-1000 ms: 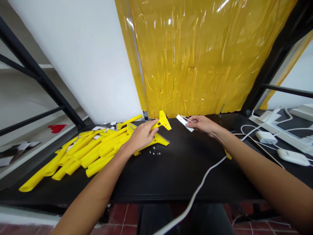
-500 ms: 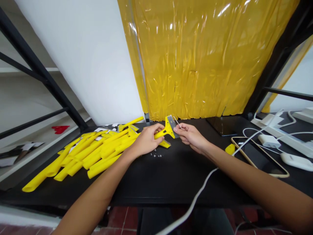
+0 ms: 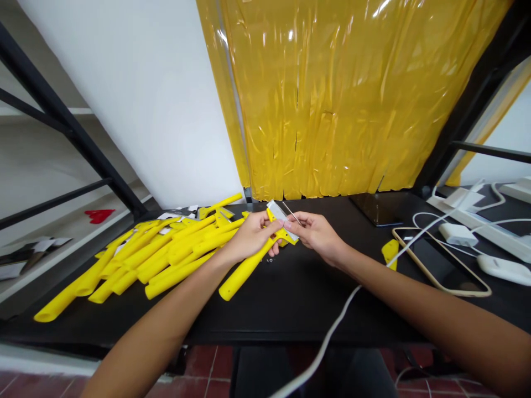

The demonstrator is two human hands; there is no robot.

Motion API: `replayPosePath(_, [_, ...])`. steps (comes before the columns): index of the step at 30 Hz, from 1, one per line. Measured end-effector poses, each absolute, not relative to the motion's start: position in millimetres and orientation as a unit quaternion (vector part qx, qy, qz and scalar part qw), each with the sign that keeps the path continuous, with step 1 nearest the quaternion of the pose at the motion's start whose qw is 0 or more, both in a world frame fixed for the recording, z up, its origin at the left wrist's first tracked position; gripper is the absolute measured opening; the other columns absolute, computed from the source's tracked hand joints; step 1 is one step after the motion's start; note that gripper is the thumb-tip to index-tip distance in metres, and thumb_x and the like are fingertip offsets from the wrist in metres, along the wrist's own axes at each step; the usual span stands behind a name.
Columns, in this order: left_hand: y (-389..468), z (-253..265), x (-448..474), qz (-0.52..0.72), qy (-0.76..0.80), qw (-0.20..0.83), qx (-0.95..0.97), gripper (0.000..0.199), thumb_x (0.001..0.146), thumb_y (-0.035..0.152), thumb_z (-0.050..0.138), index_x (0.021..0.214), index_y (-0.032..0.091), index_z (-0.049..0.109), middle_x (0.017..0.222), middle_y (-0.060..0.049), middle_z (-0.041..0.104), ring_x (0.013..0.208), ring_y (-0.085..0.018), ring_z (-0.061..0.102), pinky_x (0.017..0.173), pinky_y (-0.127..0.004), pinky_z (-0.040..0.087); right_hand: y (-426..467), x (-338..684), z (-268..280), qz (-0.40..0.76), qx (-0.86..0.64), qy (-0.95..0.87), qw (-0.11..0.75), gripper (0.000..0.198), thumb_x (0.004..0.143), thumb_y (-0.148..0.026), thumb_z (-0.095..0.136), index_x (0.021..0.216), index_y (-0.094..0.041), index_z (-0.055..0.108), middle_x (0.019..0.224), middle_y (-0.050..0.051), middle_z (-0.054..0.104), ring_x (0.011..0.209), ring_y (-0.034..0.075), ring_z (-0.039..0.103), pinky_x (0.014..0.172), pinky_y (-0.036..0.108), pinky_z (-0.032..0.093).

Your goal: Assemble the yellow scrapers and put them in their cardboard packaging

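My left hand (image 3: 254,236) is closed on a yellow scraper (image 3: 244,273), gripping it near its head. The scraper's handle slants down toward me, and a grey metal blade (image 3: 279,214) lies along its wide end. My right hand (image 3: 317,235) pinches a thin metal rod (image 3: 290,212), perhaps a hex key, whose end points up and left. Its fingertips meet the blade side of the scraper head. Small metal screws or nuts (image 3: 269,260) lie on the black table just below my hands, partly covered by the scraper.
A pile of yellow scrapers (image 3: 174,251) covers the table's left side. To the right lie a small yellow part (image 3: 390,253), a phone (image 3: 446,265), a dark tablet (image 3: 376,208), a white charger (image 3: 457,234) and a power strip (image 3: 493,229). A white cable (image 3: 329,342) crosses in front.
The scraper has turned, so its handle now points down toward me. My left hand has shifted its hold from the handle to near the head. My right hand has moved slightly left.
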State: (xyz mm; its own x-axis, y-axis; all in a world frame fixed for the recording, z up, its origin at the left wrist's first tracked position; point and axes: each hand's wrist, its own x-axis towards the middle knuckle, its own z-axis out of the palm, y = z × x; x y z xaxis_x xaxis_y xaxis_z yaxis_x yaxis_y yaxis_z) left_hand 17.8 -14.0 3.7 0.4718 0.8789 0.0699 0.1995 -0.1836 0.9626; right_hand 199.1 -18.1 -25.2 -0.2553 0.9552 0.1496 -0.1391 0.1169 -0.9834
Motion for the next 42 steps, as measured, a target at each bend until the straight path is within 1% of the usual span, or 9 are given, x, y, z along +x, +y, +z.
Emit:
replayPosePath(4, [-14.0,2.6,18.3,0.334,0.403,0.512,0.681,0.027,0.090,0.041,0.064,0.092,0.015,0.057,0.057,0.000,0.061,0.042,-0.014,0.059,0.035,-0.021,0.045,-14.3,201.0,-28.7,0.532,-0.357,-0.593,0.488,0.040,0.072,-0.051,0.080,0.090,-0.017,0.069,0.075,0.000,0.061,0.065,0.011,0.049,0.058,0.025,0.038])
replayPosePath(7, [-15.5,4.2,19.4,0.342,0.402,0.494,0.691,0.026,0.090,0.039,0.064,0.092,0.015,0.056,0.052,0.002,0.058,0.036,-0.011,0.053,0.032,-0.019,0.040,-11.7,201.3,-32.5,0.516,-0.346,-0.608,0.495,0.039,0.072,-0.049,0.080,0.092,-0.017,0.070,0.082,0.002,0.065,0.073,0.013,0.055,0.069,0.028,0.043])
replayPosePath(13, [-17.0,6.3,19.6,0.331,0.398,0.486,0.704,0.027,0.095,0.040,0.057,0.085,0.015,0.054,0.043,0.005,0.052,0.029,-0.010,0.047,0.029,-0.019,0.038,-11.9,200.0,-36.4,0.507,-0.349,-0.613,0.496,0.041,0.069,-0.051,0.081,0.089,-0.018,0.069,0.078,0.001,0.065,0.071,0.013,0.056,0.067,0.028,0.044])
replayPosePath(18, [-13.6,2.4,17.5,0.334,0.366,0.499,0.711,0.030,0.095,0.043,0.055,0.085,0.015,0.054,0.048,0.003,0.055,0.033,-0.012,0.052,0.029,-0.019,0.038,-13.1,199.7,-34.6,0.506,-0.348,-0.611,0.500,0.041,0.065,-0.048,0.085,0.088,-0.018,0.067,0.075,-0.001,0.064,0.069,0.013,0.056,0.067,0.028,0.045])
replayPosePath(25, [-12.2,3.4,15.8,0.336,0.364,0.508,0.705,0.031,0.094,0.045,0.058,0.085,0.016,0.053,0.047,0.004,0.054,0.031,-0.011,0.050,0.029,-0.019,0.037,-11.3,202.5,-32.6,0.482,-0.354,-0.644,0.476,0.035,0.072,-0.048,0.080,0.087,-0.017,0.071,0.084,0.004,0.071,0.078,0.017,0.063,0.076,0.032,0.049])
replayPosePath(30, [-9.5,4.6,12.5,0.336,0.395,0.481,0.707,0.033,0.094,0.047,0.058,0.081,0.017,0.051,0.040,0.004,0.052,0.029,-0.011,0.046,0.031,-0.019,0.038,-6.8,209.4,-32.3,0.502,-0.352,-0.665,0.427,0.030,0.078,-0.043,0.075,0.094,-0.018,0.076,0.094,0.004,0.076,0.085,0.019,0.067,0.084,0.034,0.050])
replayPosePath(35, [-4.3,5.1,8.6,0.351,0.402,0.481,0.696,0.030,0.092,0.043,0.061,0.082,0.016,0.053,0.042,0.004,0.053,0.029,-0.010,0.046,0.032,-0.019,0.037,-6.2,210.9,-33.6,0.501,-0.355,-0.681,0.400,0.030,0.081,-0.045,0.073,0.093,-0.018,0.077,0.093,0.004,0.076,0.085,0.018,0.066,0.082,0.032,0.049])
replayPosePath(39, [5.6,15.9,-4.5,0.411,0.440,0.440,0.666,0.028,0.091,0.040,0.064,0.079,0.016,0.055,0.045,0.002,0.055,0.030,-0.010,0.047,0.033,-0.020,0.034,-8.0,208.9,-42.4,0.437,-0.387,-0.696,0.417,0.041,0.082,-0.053,0.071,0.101,-0.017,0.076,0.076,0.001,0.070,0.064,0.013,0.058,0.062,0.027,0.044])
replayPosePath(42, [12.7,25.2,-15.9,0.446,0.474,0.409,0.640,0.028,0.091,0.036,0.063,0.075,0.015,0.056,0.040,0.002,0.051,0.030,-0.010,0.045,0.035,-0.021,0.033,-8.4,206.7,-53.2,0.353,-0.359,-0.791,0.349,0.034,0.088,-0.048,0.067,0.100,-0.019,0.079,0.071,0.001,0.067,0.061,0.013,0.056,0.059,0.026,0.041])
